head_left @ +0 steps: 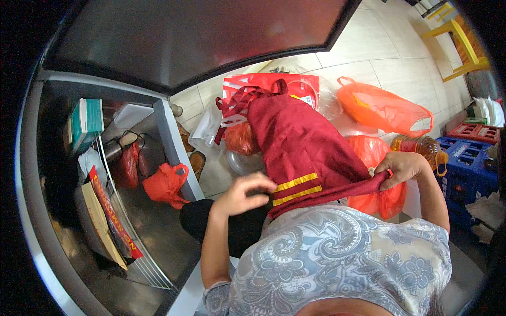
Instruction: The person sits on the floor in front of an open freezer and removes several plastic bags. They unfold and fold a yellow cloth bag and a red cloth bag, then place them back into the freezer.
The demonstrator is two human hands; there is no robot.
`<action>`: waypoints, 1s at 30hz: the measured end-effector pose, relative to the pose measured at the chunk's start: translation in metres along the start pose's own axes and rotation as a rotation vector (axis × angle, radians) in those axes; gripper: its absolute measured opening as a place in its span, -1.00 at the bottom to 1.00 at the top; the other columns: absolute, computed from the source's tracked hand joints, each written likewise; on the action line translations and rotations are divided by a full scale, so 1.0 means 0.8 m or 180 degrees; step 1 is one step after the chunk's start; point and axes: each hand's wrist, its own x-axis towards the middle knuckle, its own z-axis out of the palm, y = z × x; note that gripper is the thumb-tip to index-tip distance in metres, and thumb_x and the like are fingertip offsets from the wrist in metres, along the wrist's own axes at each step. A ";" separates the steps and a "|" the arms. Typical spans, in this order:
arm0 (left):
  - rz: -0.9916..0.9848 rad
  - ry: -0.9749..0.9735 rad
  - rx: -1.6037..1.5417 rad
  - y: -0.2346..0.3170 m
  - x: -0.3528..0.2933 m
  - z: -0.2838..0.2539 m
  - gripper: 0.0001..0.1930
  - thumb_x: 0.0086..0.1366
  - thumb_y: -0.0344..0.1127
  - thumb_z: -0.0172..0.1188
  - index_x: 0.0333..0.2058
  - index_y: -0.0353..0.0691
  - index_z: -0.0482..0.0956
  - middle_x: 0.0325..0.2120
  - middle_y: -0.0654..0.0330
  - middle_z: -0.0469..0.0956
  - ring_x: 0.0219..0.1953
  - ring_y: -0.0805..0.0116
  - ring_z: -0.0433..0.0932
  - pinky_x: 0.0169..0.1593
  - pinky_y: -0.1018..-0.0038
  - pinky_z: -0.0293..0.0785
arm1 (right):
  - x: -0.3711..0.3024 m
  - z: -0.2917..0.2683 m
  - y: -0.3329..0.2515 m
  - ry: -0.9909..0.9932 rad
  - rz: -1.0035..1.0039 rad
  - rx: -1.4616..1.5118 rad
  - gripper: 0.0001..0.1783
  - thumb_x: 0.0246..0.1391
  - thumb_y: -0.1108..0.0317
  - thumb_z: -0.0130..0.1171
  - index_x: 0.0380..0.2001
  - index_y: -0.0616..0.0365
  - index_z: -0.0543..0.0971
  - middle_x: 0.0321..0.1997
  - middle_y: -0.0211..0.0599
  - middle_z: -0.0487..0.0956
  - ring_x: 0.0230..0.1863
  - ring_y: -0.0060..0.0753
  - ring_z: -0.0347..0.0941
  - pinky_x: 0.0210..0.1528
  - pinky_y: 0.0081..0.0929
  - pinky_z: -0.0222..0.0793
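A maroon apron (300, 137) with two yellow stripes lies across my lap, its straps trailing toward the far side. My right hand (403, 168) is closed around a bunched corner of it at the right. Beside the striped left edge hovers my left hand (245, 195), its fingers loosely curved and apart with nothing seen in them. Whether its fingertips touch the cloth is hard to tell. Red plastic bags (369, 158) partly show under and beside the apron's right side.
An open cabinet (163, 247) at left holds a teal box (88, 124), a red bag (166, 181) and flat packages. Its dark door (211, 37) spans the far side. An orange bag (387, 108), an amber-liquid bottle (416, 146) and blue crates (464, 163) stand at right.
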 end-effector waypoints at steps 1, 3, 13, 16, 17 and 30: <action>0.0123 0.0028 0.0004 -0.007 0.021 -0.005 -0.66 0.21 -0.29 0.26 -0.07 -0.31 0.60 -0.05 0.07 0.58 0.08 0.17 0.51 0.19 0.26 0.36 | 0.005 -0.002 -0.007 -0.0054 -0.0094 -0.0068 -0.67 -0.07 0.25 0.38 -0.32 0.28 0.60 -0.45 -0.02 0.60 -0.46 -0.30 0.52 -0.36 -0.34 0.38; 0.0323 0.0048 -0.0180 -0.026 0.069 -0.005 -0.67 0.25 -0.44 0.19 -0.01 -0.33 0.55 -0.03 0.10 0.58 0.08 0.25 0.51 0.17 0.35 0.38 | 0.010 -0.005 -0.019 -0.0198 -0.0271 -0.0293 -0.68 -0.09 0.24 0.39 -0.39 0.29 0.59 -0.48 0.00 0.57 -0.48 -0.24 0.50 -0.39 -0.31 0.35; -0.0390 0.0519 -0.0210 -0.128 0.108 0.048 -0.55 0.20 -0.51 0.06 0.09 -0.21 0.53 0.04 0.12 0.57 0.11 0.32 0.49 0.22 0.41 0.33 | 0.001 -0.093 -0.056 0.0947 -0.1154 0.0524 -0.79 -0.04 0.29 0.18 -0.50 0.25 0.51 -0.57 -0.44 0.47 -0.51 -0.54 0.40 -0.46 -0.50 0.31; -0.0496 0.1172 -0.0136 -0.133 0.097 0.060 -0.27 -0.09 -0.71 -0.09 0.17 -0.23 0.45 0.11 0.01 0.49 0.19 0.19 0.42 0.30 0.34 0.24 | 0.054 -0.135 -0.058 0.1786 -0.1360 0.1661 -0.83 -0.04 0.32 0.12 -0.39 0.17 0.54 -0.46 -0.49 0.54 -0.40 -0.66 0.45 -0.27 -0.60 0.42; -0.0251 0.1382 0.0266 -0.130 0.093 0.068 -0.24 -0.11 -0.72 -0.08 0.19 -0.24 0.42 0.15 0.00 0.45 0.23 0.15 0.38 0.32 0.32 0.20 | 0.067 -0.149 -0.057 0.1649 -0.1628 0.2152 -0.79 -0.04 0.35 0.09 -0.33 0.21 0.54 -0.38 -0.41 0.59 -0.32 -0.61 0.50 -0.13 -0.57 0.43; 0.0498 0.1380 0.2731 -0.097 0.093 0.141 -0.07 -0.11 -0.06 0.43 0.28 -0.12 0.28 0.34 -0.14 0.08 0.35 -0.18 0.08 0.32 -0.15 -0.01 | 0.053 -0.106 -0.023 0.2069 -0.1370 0.2636 -0.65 -0.09 0.23 0.16 -0.27 0.27 0.53 -0.25 -0.29 0.58 -0.22 -0.43 0.49 -0.03 -0.46 0.39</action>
